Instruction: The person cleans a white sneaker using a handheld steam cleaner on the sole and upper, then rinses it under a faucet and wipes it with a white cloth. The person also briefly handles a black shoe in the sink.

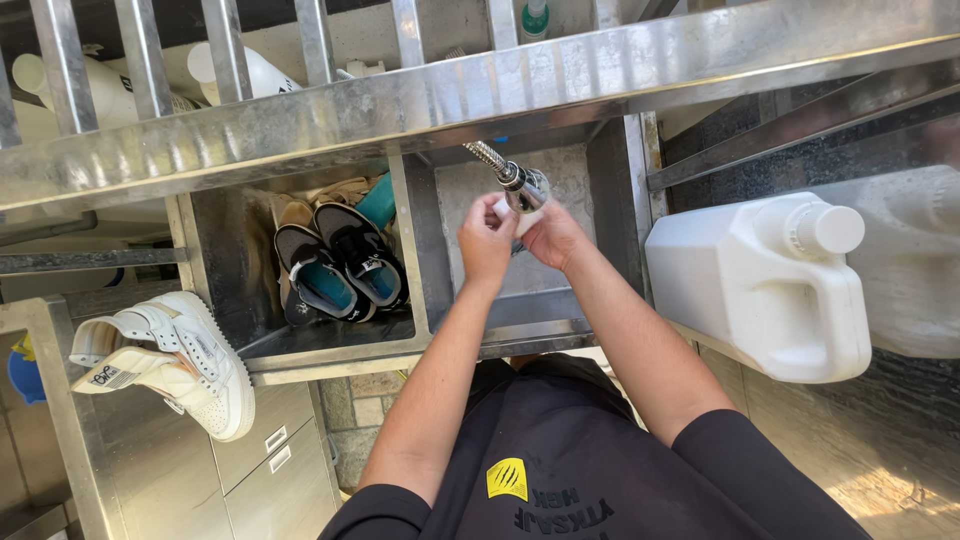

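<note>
Both my hands meet over a steel sink basin (560, 185) under a metal spray faucet head (522, 187) on a flexible hose. My left hand (486, 240) and my right hand (553, 236) pinch a small white object (505, 207) between the fingers, just below the sprayer. What the white object is cannot be told. My forearms reach forward from my dark shirt.
A pair of dark sneakers with teal insoles (340, 262) lies in the left basin. A white high-top sneaker (175, 360) sits on the steel counter at left. A large white plastic jug (765, 285) lies at right. A steel rack rail (450, 95) crosses overhead.
</note>
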